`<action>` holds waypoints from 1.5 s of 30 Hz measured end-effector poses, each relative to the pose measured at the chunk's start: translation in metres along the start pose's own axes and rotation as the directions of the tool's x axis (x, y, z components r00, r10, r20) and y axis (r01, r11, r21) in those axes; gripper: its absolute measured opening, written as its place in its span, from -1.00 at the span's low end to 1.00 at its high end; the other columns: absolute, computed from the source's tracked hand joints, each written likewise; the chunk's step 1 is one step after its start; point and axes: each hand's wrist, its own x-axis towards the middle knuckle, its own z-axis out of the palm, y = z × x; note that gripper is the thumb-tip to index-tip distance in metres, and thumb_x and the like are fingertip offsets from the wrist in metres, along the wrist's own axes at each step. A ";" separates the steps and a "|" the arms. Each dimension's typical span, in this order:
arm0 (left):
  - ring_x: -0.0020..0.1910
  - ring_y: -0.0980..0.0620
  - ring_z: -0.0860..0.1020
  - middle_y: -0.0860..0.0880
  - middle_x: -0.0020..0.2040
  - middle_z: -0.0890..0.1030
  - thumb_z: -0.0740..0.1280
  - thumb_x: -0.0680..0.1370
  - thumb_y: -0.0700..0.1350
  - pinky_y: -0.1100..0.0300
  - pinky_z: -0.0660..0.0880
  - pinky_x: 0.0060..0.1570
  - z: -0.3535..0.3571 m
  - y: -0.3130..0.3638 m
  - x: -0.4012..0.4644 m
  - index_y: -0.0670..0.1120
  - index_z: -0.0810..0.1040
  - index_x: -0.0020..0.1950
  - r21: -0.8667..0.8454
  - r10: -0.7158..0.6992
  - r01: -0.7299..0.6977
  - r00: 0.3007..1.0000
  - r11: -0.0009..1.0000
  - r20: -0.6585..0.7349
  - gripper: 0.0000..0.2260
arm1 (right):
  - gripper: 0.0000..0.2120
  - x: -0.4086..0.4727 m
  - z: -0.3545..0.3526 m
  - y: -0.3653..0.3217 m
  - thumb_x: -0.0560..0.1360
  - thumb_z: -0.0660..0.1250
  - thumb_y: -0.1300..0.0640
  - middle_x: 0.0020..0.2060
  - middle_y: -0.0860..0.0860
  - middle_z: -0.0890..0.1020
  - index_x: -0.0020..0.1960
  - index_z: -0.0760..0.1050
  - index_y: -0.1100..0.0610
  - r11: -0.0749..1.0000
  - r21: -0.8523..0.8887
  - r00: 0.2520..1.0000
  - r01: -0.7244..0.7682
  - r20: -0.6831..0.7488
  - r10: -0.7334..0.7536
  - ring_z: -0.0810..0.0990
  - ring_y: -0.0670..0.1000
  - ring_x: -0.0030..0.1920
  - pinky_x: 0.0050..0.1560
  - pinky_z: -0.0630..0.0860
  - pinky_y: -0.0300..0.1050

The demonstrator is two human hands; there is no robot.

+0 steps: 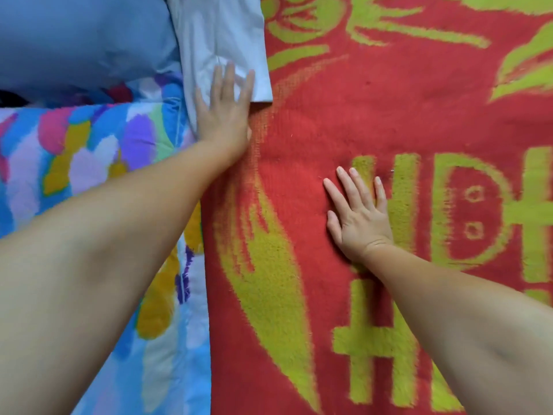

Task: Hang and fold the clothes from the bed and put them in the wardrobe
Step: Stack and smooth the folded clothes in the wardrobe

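A pale white-blue garment (221, 40) lies folded at the top of the view, its lower edge on the red and yellow-green blanket (329, 121). My left hand (224, 112) lies flat with straight fingers on the garment's lower end, at its hem. Farther right and nearer to me, my right hand (359, 217) presses flat on the blanket, fingers spread, holding nothing.
A blue pillow (83, 37) lies at the top left. A quilt with bright colour patches (89, 163) runs down the left side beside the blanket. The blanket covers the bed across the right of the view.
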 end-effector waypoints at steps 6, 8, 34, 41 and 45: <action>0.34 -0.29 0.30 -0.27 0.40 0.28 0.13 0.52 -0.39 -0.20 0.34 0.22 0.004 -0.024 0.050 -0.07 0.15 0.52 -0.186 -0.198 0.208 0.978 0.960 0.072 -0.42 | -0.43 0.001 0.001 0.002 0.50 0.04 -0.05 0.49 0.08 0.26 0.49 0.28 0.04 1.000 -0.028 1.000 0.013 -0.024 -0.014 0.21 0.09 0.50 0.45 -0.07 0.21; 0.24 -0.32 0.41 -0.32 0.26 0.42 0.11 0.49 -0.40 -0.19 0.38 0.15 0.000 -0.026 0.052 -0.17 0.36 0.36 -0.230 -0.126 0.121 0.992 0.966 -0.007 -0.56 | -0.43 0.002 0.003 0.003 0.50 0.04 -0.05 0.49 0.08 0.27 0.49 0.28 0.03 0.999 -0.032 0.999 0.013 -0.045 -0.014 0.21 0.09 0.50 0.45 -0.05 0.22; 0.02 -0.18 0.56 -0.23 -0.01 0.63 0.27 0.50 -0.25 0.13 0.28 -0.22 -0.221 0.063 -0.259 -0.18 0.55 -0.11 -0.576 0.114 -0.042 0.989 0.816 0.090 -0.93 | -0.80 -0.089 -0.347 0.012 0.43 0.30 0.30 -0.09 0.23 0.64 0.02 0.53 0.36 0.888 0.455 0.986 -0.059 0.168 -0.020 0.49 0.04 -0.15 -0.22 0.41 -0.06; -0.29 -0.04 0.46 -0.27 -0.33 0.51 0.12 0.32 -0.09 0.18 0.33 -0.36 -0.376 0.044 -0.267 -0.13 0.34 -0.41 -0.754 -0.012 -0.099 0.990 0.649 -0.141 -0.85 | -0.86 -0.121 -0.515 0.023 0.42 0.23 0.34 -0.24 0.07 0.54 -0.08 0.53 0.31 0.775 0.627 0.979 0.081 -0.194 0.055 0.44 -0.05 -0.25 -0.29 0.37 -0.16; -0.29 0.03 0.33 0.00 -0.40 0.36 0.10 0.29 -0.09 0.17 0.23 -0.32 -0.436 0.053 -0.276 -0.06 0.36 -0.40 -0.789 0.013 -0.169 0.980 0.590 -0.201 -0.89 | -0.80 -0.148 -0.582 0.029 0.46 0.13 0.43 -0.23 0.12 0.53 -0.04 0.52 0.40 0.713 0.681 0.946 0.170 -0.314 0.075 0.45 -0.03 -0.24 -0.34 0.37 -0.22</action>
